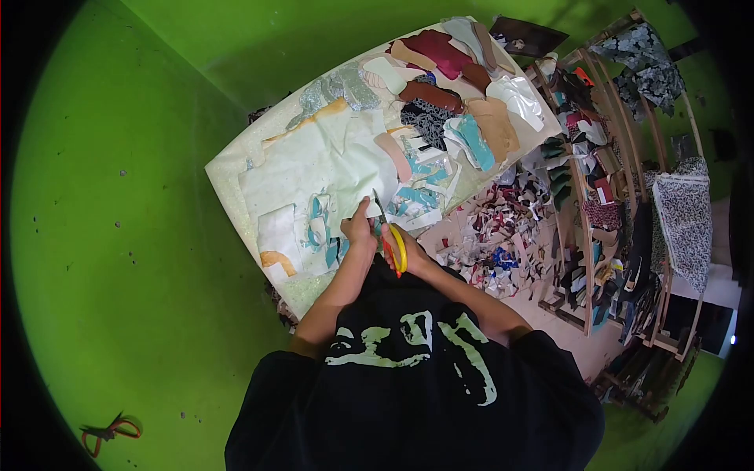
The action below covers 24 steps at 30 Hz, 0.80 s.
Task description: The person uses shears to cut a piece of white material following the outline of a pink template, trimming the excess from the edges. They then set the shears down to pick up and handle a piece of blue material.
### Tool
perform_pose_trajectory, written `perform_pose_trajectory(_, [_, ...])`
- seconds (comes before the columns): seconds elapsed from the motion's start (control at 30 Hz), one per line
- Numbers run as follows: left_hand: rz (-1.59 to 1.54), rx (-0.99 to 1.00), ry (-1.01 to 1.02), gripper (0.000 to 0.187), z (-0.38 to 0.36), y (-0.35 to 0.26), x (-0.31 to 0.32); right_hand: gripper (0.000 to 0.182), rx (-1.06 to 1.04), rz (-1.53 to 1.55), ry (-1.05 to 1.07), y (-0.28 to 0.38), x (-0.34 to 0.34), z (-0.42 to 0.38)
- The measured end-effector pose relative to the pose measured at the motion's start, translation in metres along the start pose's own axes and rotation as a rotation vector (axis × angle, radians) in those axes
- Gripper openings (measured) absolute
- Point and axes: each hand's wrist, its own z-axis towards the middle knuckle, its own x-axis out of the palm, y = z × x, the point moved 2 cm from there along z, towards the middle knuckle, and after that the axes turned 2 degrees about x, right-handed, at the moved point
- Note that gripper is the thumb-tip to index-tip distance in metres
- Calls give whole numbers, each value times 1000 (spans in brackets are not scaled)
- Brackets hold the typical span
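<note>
At frame centre, the broad, pale, creased sheet (314, 165) looks light and limp (easily wrinkled), best held by its edge, where the left hand (359, 226) pinches; the right hand (389, 239) grasps yellow-handled metal scissors (403, 253).

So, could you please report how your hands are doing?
Right hand: gripping yellow-handled scissors. Left hand: holding pale sheet. Teal scraps lying close by.

I am noting green walls (118, 275) meeting at a corner (167, 41) and showing small dark marks (118, 224). A pale table (224, 168) is standing near them. Mixed scraps (506, 235) are littering the pinkish floor (528, 304). Wooden racks (587, 306) are holding piled material (603, 217); a small bright light (733, 339) is glowing beyond them, rightward.
</note>
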Motion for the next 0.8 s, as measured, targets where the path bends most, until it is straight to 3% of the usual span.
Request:
perform_pose_trajectory(0.2, [-31,76,51,34,-8,-13,-7,67,31,151,-5,6,18,12])
perform_pose_trajectory(0.3, [-54,100,72,36,-8,-18,-13,66,35,74,-54,6,27,13])
perform_pose_trajectory(0.4, [3,28,37,36,-5,-21,-22,63,-4,81,-77,4,40,7])
perform_pose_trajectory(0.5, [22,-13,129,41,0,-22,-30,62,-25,40,-117,1,47,5])
perform_pose_trajectory(0.6, [87,-40,190,44,6,-20,-38,63,-27,147,-113,1,53,12])
perform_pose_trajectory(0.7, [317,79,26,41,18,-17,-46,63,35,196,-127,5,55,22])
perform_pose_trajectory(0.8, [331,98,110,38,29,-16,-49,65,-15,216,-163,3,59,23])
